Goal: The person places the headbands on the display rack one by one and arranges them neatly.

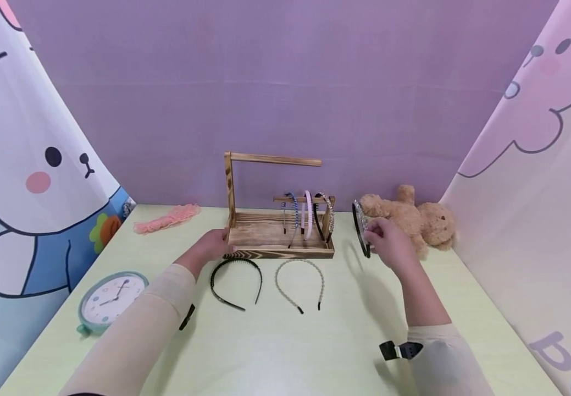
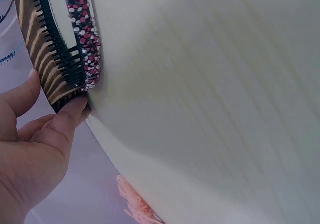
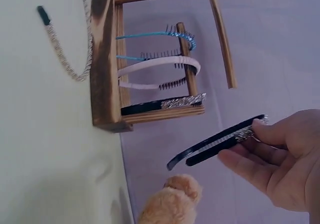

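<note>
At its left front corner, a wooden rack (image 1: 280, 254) is gripped by my left hand (image 1: 211, 245); the left wrist view shows thumb and fingers on either side of the wood. Blue (image 1: 295, 210), pink (image 1: 309, 213) and silver-glitter (image 1: 331, 213) headbands hang on the rack's lower bar. To the right of the rack, my right hand (image 1: 390, 245) pinches a black headband with silver glitter (image 3: 220, 143), held above the table and apart from the bar. Before the rack lie a black toothed headband (image 1: 213, 278), speckled red and white in the left wrist view, and a pale beaded headband (image 1: 322, 279).
A brown teddy bear (image 1: 404, 217) lies behind my right hand. Pink yarn (image 1: 166, 218) is at the back left, and a green-rimmed clock (image 1: 112, 300) lies beside my left forearm. The rack's upper bar (image 1: 275, 159) rises above the lower one, its right end free.
</note>
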